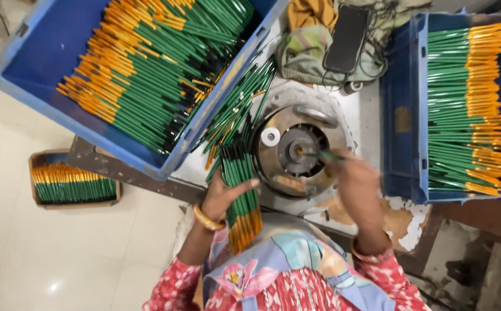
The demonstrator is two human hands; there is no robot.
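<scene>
- Green pencils with orange ends, a bundle, sit gripped in the left hand; their tips vanish behind the apron.
- Motion-blurred, the right hand pinches one pencil at the round metal machine.

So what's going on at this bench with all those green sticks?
A person is working through green pencils. The left hand holds a bundle of pencils against the bench, while the right hand pushes a single pencil into the middle of a round metal machine. Blue crates on both sides hold more pencils.
</scene>
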